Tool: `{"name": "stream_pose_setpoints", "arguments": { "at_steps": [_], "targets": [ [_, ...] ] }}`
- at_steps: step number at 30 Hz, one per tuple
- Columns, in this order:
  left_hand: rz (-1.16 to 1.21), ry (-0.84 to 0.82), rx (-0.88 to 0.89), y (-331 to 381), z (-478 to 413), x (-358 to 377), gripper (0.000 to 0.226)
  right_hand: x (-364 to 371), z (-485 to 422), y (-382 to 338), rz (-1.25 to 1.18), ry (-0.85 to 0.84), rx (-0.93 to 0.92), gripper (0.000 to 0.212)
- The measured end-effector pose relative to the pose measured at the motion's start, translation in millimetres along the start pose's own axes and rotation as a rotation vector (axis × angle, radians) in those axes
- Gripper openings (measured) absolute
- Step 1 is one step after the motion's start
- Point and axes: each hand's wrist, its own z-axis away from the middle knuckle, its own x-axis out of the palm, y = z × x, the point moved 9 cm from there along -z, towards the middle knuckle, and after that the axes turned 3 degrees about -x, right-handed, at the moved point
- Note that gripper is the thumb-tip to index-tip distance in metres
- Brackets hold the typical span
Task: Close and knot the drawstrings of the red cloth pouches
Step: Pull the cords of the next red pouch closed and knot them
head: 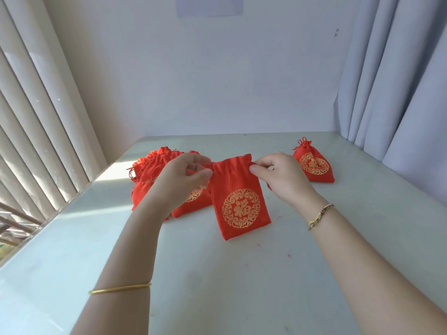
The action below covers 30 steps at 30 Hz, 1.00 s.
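A flat red cloth pouch with a round gold emblem (240,201) is held upright over the middle of the pale grey table (314,262), its gathered top between both hands. The left hand (186,176) pinches the pouch's top left corner with curled fingers; the right hand (278,175) pinches the top right corner. Just behind the left hand lies a heap of similar red pouches (154,175). Well apart, right of the right hand, sits one cinched red pouch with a knotted drawstring (313,163).

Pouch pile (150,172) blocks left, tied pouch (313,165) far right, passage across near tabletop (229,286).
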Motion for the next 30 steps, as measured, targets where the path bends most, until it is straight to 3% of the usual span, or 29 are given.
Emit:
{"name": "stream_pose_setpoints", "arguments": {
  "at_steps": [6, 11, 15, 19, 22, 27, 30],
  "targets": [
    [-0.205, 0.003, -0.054, -13, 0, -4, 0.007, -2, 0, 11, 0.022, 0.015, 0.041, 0.027],
    [-0.227, 0.167, -0.039, -11, 0, -24, 0.009, 1, -4, 27, 0.007, -0.038, 0.062, 0.015],
    [-0.170, 0.290, -0.060, -16, 1, -39, 0.008, 3, -3, 36, -0.157, -0.116, 0.130, 0.014],
    [-0.085, 0.337, -0.101, -25, 3, -50, 0.013, 6, 4, 46, -0.542, -0.206, 0.262, 0.021],
    [-0.037, 0.309, -0.125, -30, 3, -50, 0.019, 8, 5, 55, -0.659, -0.170, 0.334, 0.029],
    [-0.173, 0.344, -0.097, -29, 4, -54, 0.018, 9, 5, 66, -0.723, -0.074, 0.436, 0.037],
    [-0.229, 0.351, -0.079, -27, 3, -54, 0.029, 14, 7, 67, -0.882, -0.115, 0.493, 0.033]
  ]
}}
